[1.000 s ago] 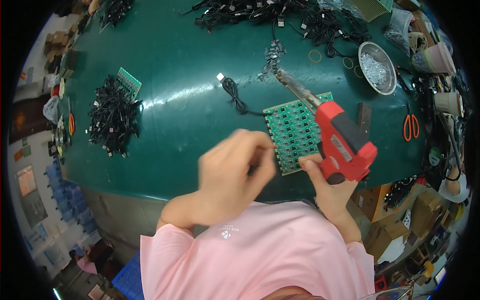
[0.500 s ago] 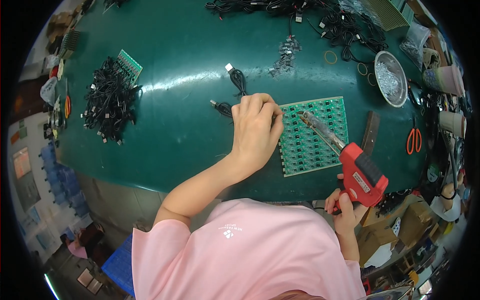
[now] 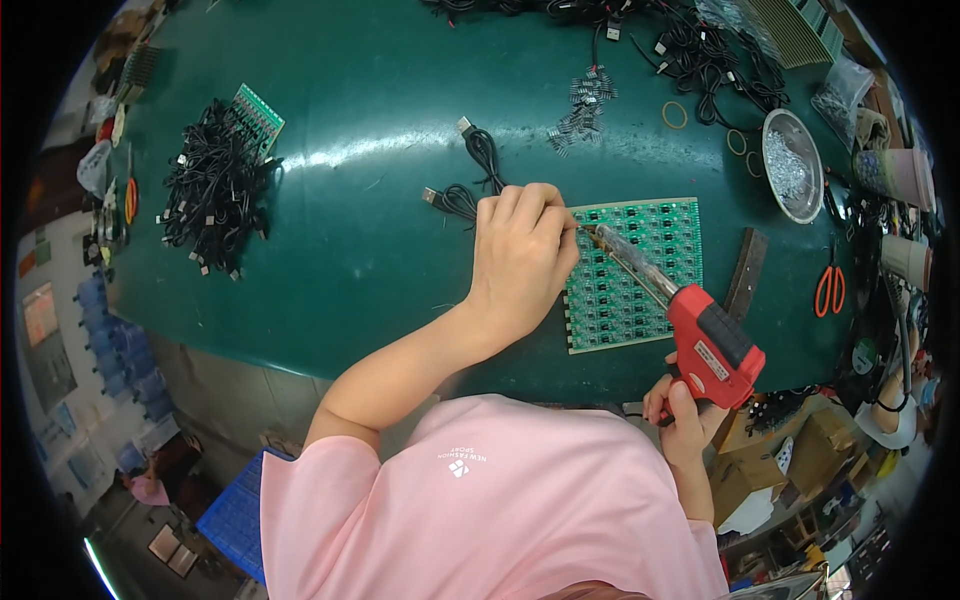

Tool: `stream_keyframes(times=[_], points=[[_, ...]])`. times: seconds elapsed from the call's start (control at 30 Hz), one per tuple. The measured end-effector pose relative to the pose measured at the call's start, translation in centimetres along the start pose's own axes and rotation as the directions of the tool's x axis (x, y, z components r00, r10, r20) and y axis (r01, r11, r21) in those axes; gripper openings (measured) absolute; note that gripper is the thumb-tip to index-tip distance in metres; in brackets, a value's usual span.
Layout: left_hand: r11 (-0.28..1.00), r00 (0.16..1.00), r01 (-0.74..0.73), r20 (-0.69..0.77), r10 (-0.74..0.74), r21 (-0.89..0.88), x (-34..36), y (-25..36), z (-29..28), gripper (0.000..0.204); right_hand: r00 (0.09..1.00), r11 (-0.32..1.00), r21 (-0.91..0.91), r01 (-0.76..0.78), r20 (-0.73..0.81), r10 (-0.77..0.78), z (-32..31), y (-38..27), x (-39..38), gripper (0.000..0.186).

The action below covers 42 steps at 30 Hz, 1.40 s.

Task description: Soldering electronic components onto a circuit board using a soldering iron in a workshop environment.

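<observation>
My left hand [image 3: 520,255] is closed in a pinch at the upper left edge of a green circuit board panel [image 3: 635,325]. A black USB cable [image 3: 482,152] runs in under its fingers; the pinched wire end is mostly hidden. Beside it lies a second coiled black cable end [image 3: 455,199] with a metal plug. My right hand [image 3: 685,418] grips a red soldering gun [image 3: 708,340] by its handle. The gun's tip reaches over the panel, close to the left fingertips; whether it touches the board I cannot tell.
Left of me, a heap of black cables [image 3: 215,190] lies against another green board [image 3: 257,115]. Small dark-and-silver parts [image 3: 583,110] are scattered farther off. To the right are a dark flat bar [image 3: 745,272], a metal bowl [image 3: 790,165], orange-handled scissors [image 3: 830,290] and more cables [image 3: 700,60].
The soldering gun has shifted slightly left, bringing its tip nearer the left fingertips. My left hand has edged right along the panel's upper edge, still pinching. The view has turned slightly.
</observation>
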<state>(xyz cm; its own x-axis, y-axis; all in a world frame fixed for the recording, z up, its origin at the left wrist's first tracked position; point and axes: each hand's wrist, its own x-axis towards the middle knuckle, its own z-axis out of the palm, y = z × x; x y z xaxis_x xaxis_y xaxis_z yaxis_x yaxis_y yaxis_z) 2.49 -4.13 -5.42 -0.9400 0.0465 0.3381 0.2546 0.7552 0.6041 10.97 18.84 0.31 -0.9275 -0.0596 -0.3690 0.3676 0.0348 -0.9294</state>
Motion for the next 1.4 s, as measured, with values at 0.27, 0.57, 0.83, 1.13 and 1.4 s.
stream_keyframes(times=[0.27,0.57,0.83,1.13,1.4], points=[[1.0,1.0,-0.017,-0.018,0.017,0.018,0.0,0.0,0.3,0.02,1.0,1.0,0.03,0.008,-0.007,-0.008,0.2,0.2,0.1,0.029],[0.999,0.999,-0.036,-0.024,0.037,0.033,0.0,0.0,0.4,0.022,0.997,0.991,0.116,0.07,-0.041,-0.065,0.0,-0.2,-0.3,0.037],[0.997,0.999,-0.05,-0.013,0.051,0.065,0.2,0.1,0.1,0.02,0.987,0.986,0.039,0.162,-0.022,-0.162,0.6,1.4,1.6,0.053],[0.836,0.793,-0.537,0.273,0.545,-0.112,2.6,-3.5,-2.3,0.024,0.958,0.954,0.091,0.284,-0.065,-0.279,1.5,2.3,2.7,0.05],[0.785,0.737,-0.586,0.273,0.619,-0.201,3.3,-4.4,-2.5,0.027,0.974,0.972,0.071,0.224,-0.055,-0.22,0.2,2.7,0.9,0.048]])
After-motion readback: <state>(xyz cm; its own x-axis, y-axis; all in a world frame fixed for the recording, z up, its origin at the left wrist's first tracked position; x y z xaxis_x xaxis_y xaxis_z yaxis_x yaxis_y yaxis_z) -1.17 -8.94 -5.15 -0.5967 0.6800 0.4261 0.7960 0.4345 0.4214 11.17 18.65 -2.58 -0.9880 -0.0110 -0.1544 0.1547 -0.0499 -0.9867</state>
